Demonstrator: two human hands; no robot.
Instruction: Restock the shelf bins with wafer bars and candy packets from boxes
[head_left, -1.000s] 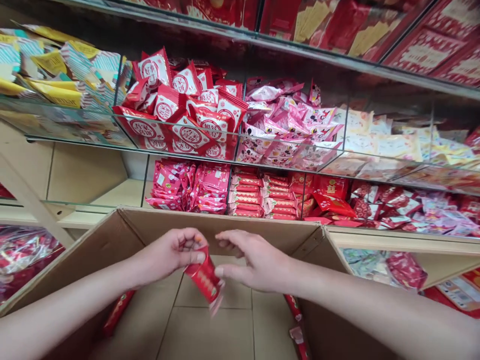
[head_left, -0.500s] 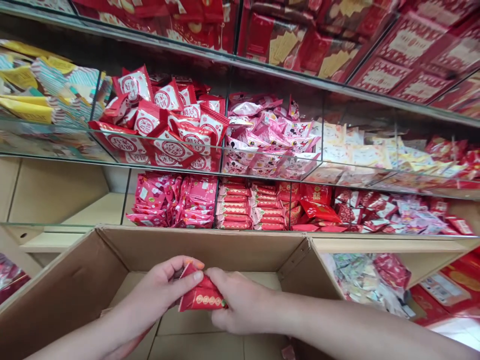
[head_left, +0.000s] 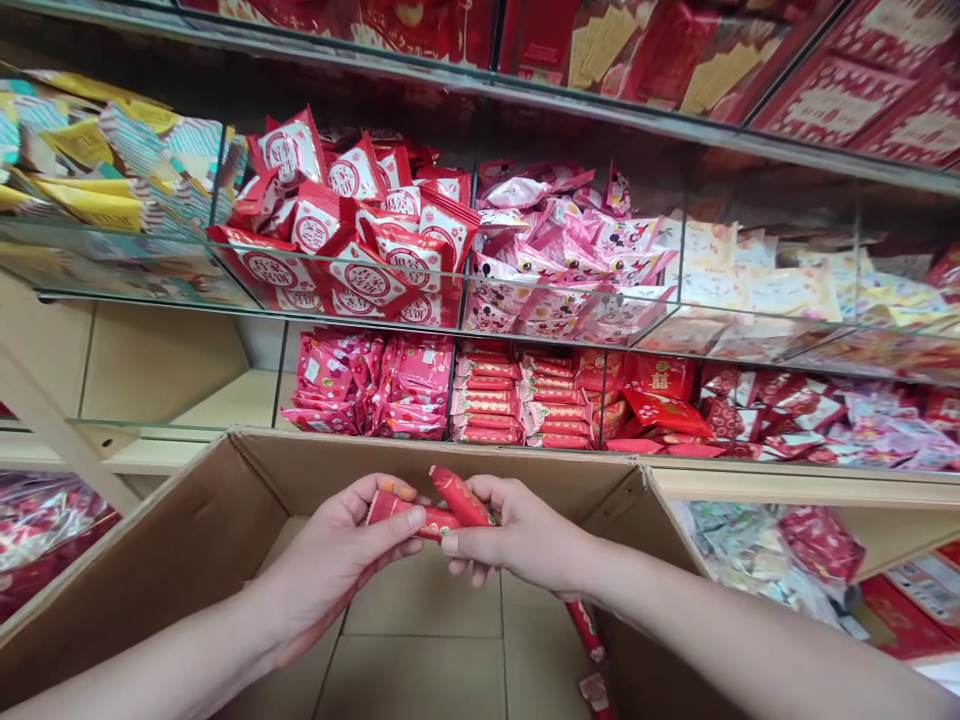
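We are holding two small red foil packets (head_left: 442, 508), glossy and oblong, over an open brown cardboard box (head_left: 187, 520). Our left hand (head_left: 337, 555) is pinching the lower packet between thumb and fingers, and our right hand (head_left: 517, 535) is gripping the upper one, tilted up. Two more red packets are lying on the box floor (head_left: 589, 640), under glass shelves (head_left: 525, 335) heaped with crinkly wrapped sweets

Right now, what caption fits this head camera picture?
Both hands, left hand and right hand, hold slim red foil packets above a brown cardboard box.
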